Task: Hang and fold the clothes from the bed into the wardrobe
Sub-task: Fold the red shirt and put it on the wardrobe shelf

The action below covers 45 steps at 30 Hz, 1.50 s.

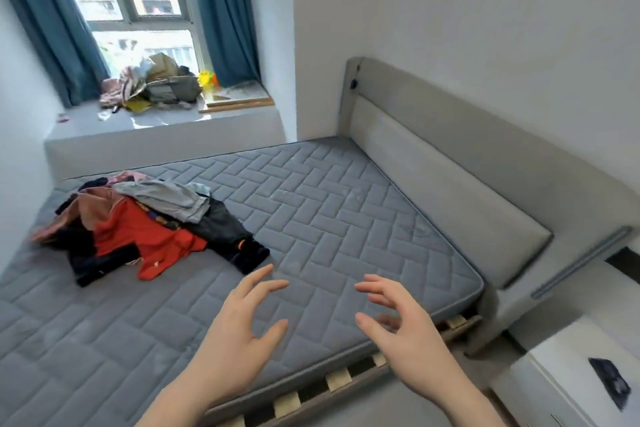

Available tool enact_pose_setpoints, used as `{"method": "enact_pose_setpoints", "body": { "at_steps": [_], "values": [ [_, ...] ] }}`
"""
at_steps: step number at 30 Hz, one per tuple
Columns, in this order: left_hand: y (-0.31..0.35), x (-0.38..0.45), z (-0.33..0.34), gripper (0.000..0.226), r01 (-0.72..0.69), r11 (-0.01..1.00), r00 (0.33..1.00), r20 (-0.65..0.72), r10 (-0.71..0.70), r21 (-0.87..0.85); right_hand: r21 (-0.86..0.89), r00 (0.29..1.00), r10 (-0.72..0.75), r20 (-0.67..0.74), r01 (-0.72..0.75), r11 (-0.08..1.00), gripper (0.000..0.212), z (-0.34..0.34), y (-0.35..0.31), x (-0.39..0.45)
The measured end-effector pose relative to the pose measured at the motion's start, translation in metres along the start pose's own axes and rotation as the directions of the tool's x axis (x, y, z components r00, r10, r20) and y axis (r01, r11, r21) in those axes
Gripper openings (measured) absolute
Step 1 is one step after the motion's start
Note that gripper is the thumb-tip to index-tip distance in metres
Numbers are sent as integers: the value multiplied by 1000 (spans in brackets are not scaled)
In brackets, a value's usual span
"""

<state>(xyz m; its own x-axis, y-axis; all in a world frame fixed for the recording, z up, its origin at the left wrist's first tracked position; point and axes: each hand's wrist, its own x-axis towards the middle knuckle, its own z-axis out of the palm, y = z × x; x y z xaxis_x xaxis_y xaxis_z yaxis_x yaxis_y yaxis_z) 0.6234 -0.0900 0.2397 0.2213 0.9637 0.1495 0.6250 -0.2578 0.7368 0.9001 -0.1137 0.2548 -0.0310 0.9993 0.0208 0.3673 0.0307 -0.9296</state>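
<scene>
Clothes (138, 222) lay in one loose heap on the bed (346, 218), toward its far left side, near the wall under the window ledge (162, 121). An orange-red garment (138, 236) sat on top at the front, a pale grey-blue one (162, 196) above it, dark pieces spilling out to the right and front. Nothing in the heap looked folded or sorted.

Left hand (239, 329) and right hand (398, 326) were both raised over the near edge of the mattress, fingers spread and slightly bent, palms turned toward each other — neither held anything, neither touched the heap. The heap was well apart from both, off to the left.

Wardrobe not in view; no hangers seen. A white cabinet (568, 371) stood at lower right beside the bed, contents unknown.

Judgement: task at or near its start — the whole pile appeared still to be done. What may already hang in the wardrobe cannot be told from here. First step left is reaching across for a garment.
</scene>
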Motion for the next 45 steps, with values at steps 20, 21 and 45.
{"method": "enact_pose_setpoints", "body": {
  "at_steps": [20, 21, 45],
  "values": [
    [-112, 39, -118, 66, 425, 904, 834, -410, -369, 51, 88, 900, -126, 418, 98, 991, 39, 136, -19, 232],
    [-117, 39, -123, 66, 450, 892, 817, -424, -391, 45, 82, 892, -126, 434, 100, 992, 39, 144, -20, 243],
    [-404, 65, -312, 51, 621, 783, 771, -146, -620, -46, -121, 890, 92, 447, -42, 992, 43, 441, -48, 355]
  ]
}}
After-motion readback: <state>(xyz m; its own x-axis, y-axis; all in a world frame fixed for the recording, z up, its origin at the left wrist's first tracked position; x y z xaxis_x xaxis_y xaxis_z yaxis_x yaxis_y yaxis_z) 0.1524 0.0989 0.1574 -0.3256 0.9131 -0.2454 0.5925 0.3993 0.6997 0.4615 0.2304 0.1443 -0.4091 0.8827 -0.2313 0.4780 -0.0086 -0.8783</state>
